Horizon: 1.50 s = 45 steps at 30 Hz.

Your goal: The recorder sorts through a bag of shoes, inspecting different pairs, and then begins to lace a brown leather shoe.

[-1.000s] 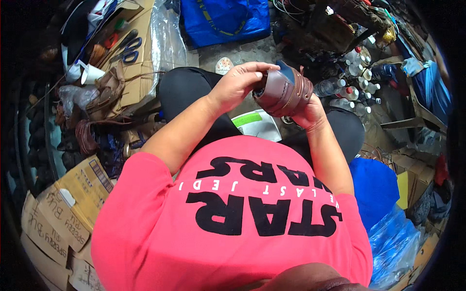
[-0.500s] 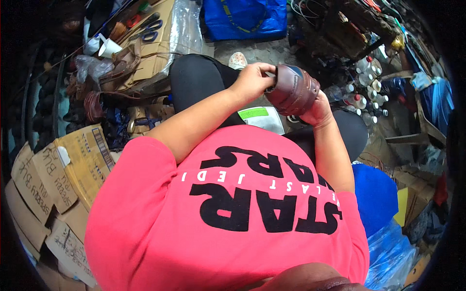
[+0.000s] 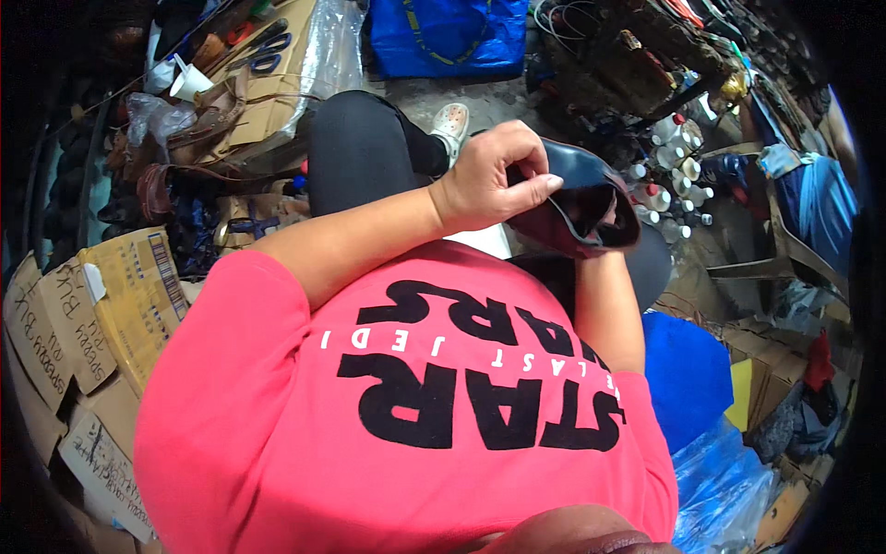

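A brown leather shoe upper (image 3: pixel 598 175) with a dark blue lining is held up above my lap. Its opening faces me, so I look into its dark inside. With thumb and fingers pinched together, my left hand (image 3: pixel 503 175) grips the rim on the left side. My right hand (image 3: pixel 595 262) supports the upper from below and behind on the right. Most of that hand is hidden by the leather; only the wrist and what looks like a bit of finger inside the opening show. A pale sheet (image 3: pixel 482 242) lies on my lap, mostly covered by my left wrist.
Flattened cardboard (image 3: pixel 268 111) with blue-handled scissors (image 3: pixel 266 63) and a white cup (image 3: pixel 190 83) lies at the far left. Several bottles (image 3: pixel 672 175) stand at right. A blue bag (image 3: pixel 449 42) is ahead, cardboard boxes (image 3: pixel 69 323) at near left, a blue sheet (image 3: pixel 683 379) at near right.
The shoe upper has been turned so its opening and lining face me, not its stitched outside. My left hand has rolled over, its back and thumb now showing; my right hand is now mostly hidden.
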Each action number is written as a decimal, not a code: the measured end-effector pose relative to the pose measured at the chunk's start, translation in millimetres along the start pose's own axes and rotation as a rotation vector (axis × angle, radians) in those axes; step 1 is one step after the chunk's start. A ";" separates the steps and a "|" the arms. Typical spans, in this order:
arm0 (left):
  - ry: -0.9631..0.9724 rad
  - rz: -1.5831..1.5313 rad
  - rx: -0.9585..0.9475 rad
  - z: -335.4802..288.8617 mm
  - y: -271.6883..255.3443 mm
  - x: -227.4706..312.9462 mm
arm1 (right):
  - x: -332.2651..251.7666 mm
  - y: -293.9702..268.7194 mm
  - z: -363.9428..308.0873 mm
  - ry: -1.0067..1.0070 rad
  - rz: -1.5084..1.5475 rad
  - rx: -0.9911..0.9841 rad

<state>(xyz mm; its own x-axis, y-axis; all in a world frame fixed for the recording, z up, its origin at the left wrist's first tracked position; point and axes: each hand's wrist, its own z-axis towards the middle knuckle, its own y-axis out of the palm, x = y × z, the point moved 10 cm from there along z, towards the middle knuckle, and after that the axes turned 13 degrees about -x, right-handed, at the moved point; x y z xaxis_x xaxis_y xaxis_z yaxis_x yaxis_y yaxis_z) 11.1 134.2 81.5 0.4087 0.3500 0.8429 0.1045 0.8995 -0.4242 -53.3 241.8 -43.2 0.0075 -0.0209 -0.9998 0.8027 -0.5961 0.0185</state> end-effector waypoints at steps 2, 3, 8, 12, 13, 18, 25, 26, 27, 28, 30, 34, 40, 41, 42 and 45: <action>0.068 0.052 0.069 0.4 -14.2 15.3 | -3.8 7.8 -9.1 0.041 0.800 0.078; 0.101 0.094 0.125 -0.2 -22.4 10.9 | -9.6 4.1 -11.0 0.041 0.747 0.084; -0.201 -0.171 0.339 -17.1 -52.4 -62.9 | -30.3 -1.1 -12.5 0.038 0.511 0.088; -0.201 -0.221 0.329 -22.8 -47.7 -72.0 | -41.4 -0.4 -10.5 0.021 0.343 0.088; -0.201 -0.221 0.332 -22.0 -47.6 -72.3 | -44.5 -0.6 -9.6 0.014 0.302 0.090; -0.210 -0.175 0.289 -16.7 -45.0 -70.3 | -58.0 -1.2 -8.6 -0.025 0.097 0.107; -0.213 -0.192 -0.079 -1.6 -9.2 -21.5 | -53.8 1.2 -14.1 -0.206 -0.539 0.048; -0.285 -0.184 -0.128 -2.0 -2.2 -24.8 | -6.6 -5.1 -5.5 -0.021 0.264 -0.008; -0.347 -0.180 -0.155 -3.4 2.0 -26.6 | 29.1 15.1 -5.9 0.148 1.065 -0.062; -0.337 0.000 -0.209 -3.6 7.6 -32.9 | 47.6 14.0 -5.8 0.202 0.833 -0.004; -0.386 0.171 -0.360 -10.7 24.3 -48.3 | 58.5 33.8 -5.8 0.358 0.814 -0.006; -0.515 0.623 -0.543 -17.1 47.0 -64.5 | 60.3 38.1 -9.8 0.459 0.687 0.052; -0.310 0.877 -0.579 1.8 58.1 -43.9 | 59.0 32.0 -3.8 0.503 0.544 0.018; -0.276 0.753 -0.600 2.2 62.4 -46.4 | 62.1 34.9 -5.4 0.574 0.384 -0.051; -0.262 0.580 -0.614 4.7 64.8 -49.0 | 63.4 35.3 -2.0 0.512 0.427 -0.003; -0.261 0.391 -0.600 7.7 65.0 -59.8 | 38.5 37.9 -1.4 0.445 0.290 -0.109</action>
<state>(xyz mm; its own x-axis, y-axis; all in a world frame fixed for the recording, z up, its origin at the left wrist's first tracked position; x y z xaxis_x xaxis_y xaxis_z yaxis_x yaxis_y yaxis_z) -13.6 173.8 6.1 0.2976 0.7313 0.6138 0.5013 0.4274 -0.7523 -21.7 219.5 -81.0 0.4707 0.1839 -0.8629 0.7874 -0.5288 0.3168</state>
